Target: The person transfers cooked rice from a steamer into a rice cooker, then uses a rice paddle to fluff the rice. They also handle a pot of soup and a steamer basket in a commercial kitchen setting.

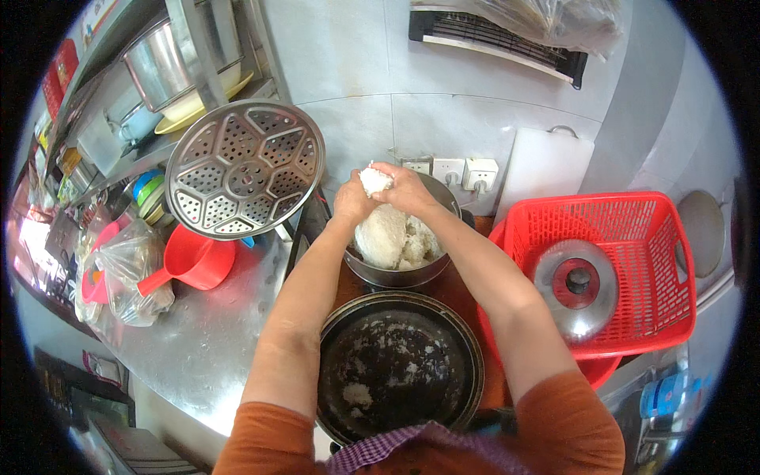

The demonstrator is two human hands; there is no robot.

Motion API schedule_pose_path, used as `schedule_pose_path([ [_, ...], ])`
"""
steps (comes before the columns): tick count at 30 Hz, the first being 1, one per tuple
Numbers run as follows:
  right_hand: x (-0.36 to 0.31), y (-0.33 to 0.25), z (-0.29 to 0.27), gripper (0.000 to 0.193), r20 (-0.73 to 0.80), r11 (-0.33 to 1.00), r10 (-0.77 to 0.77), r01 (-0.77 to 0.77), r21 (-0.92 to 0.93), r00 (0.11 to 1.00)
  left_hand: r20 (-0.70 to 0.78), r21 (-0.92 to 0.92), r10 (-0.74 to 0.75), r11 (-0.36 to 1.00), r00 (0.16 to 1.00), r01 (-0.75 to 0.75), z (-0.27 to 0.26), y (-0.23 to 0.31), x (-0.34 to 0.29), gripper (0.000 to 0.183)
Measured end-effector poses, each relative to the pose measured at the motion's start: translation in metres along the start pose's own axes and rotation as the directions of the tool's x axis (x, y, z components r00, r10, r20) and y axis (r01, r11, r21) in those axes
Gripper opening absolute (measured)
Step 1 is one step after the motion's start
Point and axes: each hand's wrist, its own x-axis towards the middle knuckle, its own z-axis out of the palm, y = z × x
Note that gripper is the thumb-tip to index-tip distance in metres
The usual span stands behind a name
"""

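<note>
Shiny metal steamer plate, red plastic basket

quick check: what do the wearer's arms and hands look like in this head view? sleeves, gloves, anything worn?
Both hands are bare: no gloves on the left hand or the right hand, and no watch, ring or bracelet shows. The forearms are bare too. Orange sleeves are pushed up past the elbows. A purple-and-white checked cloth shows at the lower edge.

Bright, even daylight fills the kitchen, glaring hardest off the steel counter at seven o'clock and the pot lid at three. Shadows stay soft. Fisheye distortion bends the wall tiles, and the rim blurs into a black vignette.
</note>
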Motion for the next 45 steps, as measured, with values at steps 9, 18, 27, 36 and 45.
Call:
schedule_pose_path([
  [9,0.01,0.047,-0.004,0.057,-0.174,0.887,0.265,-0.311,-0.341,0.948,0.439,-0.336,-0.205,0.865,0.875,0.371,0.005,0.006,-0.019,0.124],
  [18,0.009,0.046,-0.024,0.088,-0.087,0.814,0.484,-0.484,-0.322,0.871,0.402,-0.336,-0.275,0.843,0.873,0.42,0.061,-0.023,-0.019,0.093],
  [27,-0.022,0.042,-0.02,0.094,0.169,0.951,0.175,-0.211,0.227,0.97,0.233,-0.944,0.059,0.253,0.971,0.211,0.0,0.009,-0.062,0.059],
  [36,-0.028,0.053,-0.003,0.092,0.197,0.753,0.198,-0.278,0.597,0.96,0.238,-0.94,0.117,0.279,0.964,0.199,0.004,0.008,-0.038,0.059],
  [45,-0.031,0.049,0.002,0.069,-0.186,0.975,0.086,-0.121,-0.186,0.979,-0.12,-0.121,-0.025,0.993,0.992,0.011,0.014,0.02,-0.036,0.062],
])
